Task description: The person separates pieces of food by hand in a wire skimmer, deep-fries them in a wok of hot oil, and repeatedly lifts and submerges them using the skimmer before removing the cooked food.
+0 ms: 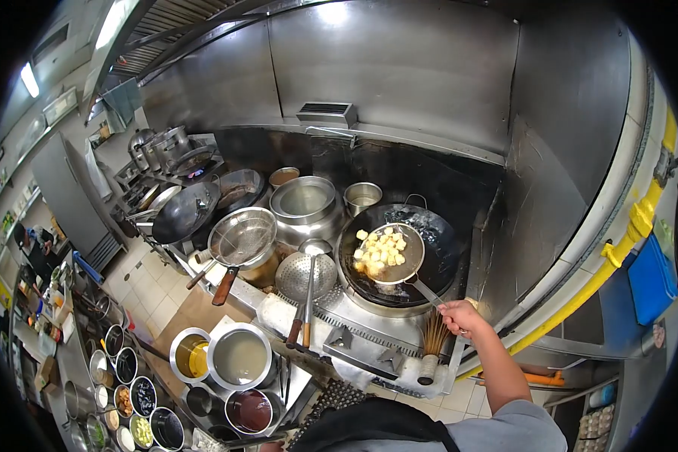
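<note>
My right hand (463,318) is closed around the handle of a round mesh strainer (410,265). The strainer sits over a large black wok (441,226) on the range. Pale yellow cubes (380,250) lie in the mesh, mostly toward its left side; what they are I cannot make out for sure. A bamboo wok brush (435,335) stands just below my right hand. Of my left hand (271,447) only a sliver of skin seems to show at the bottom edge, its fingers hidden.
Left of the wok are a perforated skimmer (294,279), a ladle (314,247), a wire strainer (242,235) and a large metal pot (303,200). Several containers, among them a pot of cloudy liquid (239,355) and one of yellow oil (194,355), stand at lower left. A yellow pipe (640,218) runs along the right.
</note>
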Action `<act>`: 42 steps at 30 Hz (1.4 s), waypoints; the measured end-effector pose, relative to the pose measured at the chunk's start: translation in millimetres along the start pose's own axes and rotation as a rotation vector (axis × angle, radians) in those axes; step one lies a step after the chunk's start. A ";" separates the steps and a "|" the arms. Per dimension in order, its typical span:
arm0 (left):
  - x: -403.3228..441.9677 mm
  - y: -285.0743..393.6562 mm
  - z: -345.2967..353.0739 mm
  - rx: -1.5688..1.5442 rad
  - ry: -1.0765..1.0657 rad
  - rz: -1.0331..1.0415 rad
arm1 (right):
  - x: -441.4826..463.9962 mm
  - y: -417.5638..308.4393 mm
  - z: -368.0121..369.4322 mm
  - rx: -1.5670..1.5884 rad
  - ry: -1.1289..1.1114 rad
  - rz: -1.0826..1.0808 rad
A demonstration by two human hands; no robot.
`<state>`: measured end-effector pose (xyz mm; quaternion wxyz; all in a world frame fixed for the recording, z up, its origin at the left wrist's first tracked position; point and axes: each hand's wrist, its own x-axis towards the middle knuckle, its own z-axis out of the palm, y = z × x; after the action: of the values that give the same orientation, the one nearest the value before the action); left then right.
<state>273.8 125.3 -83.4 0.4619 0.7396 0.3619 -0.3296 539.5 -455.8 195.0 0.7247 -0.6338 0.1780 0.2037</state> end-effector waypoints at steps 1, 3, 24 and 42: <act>2.6 -0.9 -2.0 0.033 0.012 0.019 | -13.2 -5.4 4.7 -0.053 0.040 0.017; 22.6 -18.0 -7.9 0.182 0.057 0.109 | -25.3 -8.2 1.7 -0.138 0.091 0.027; 15.4 -10.6 16.9 0.122 -0.113 0.000 | -21.9 -4.4 3.2 -1.133 0.556 -0.454; 14.5 3.3 6.9 0.122 -0.118 0.004 | -30.6 39.5 -2.1 -0.828 0.327 -0.466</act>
<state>283.0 121.2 -96.3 0.4371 0.7463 0.3119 -0.3932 492.7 -455.5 177.1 0.4012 -0.9147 0.0471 -0.0118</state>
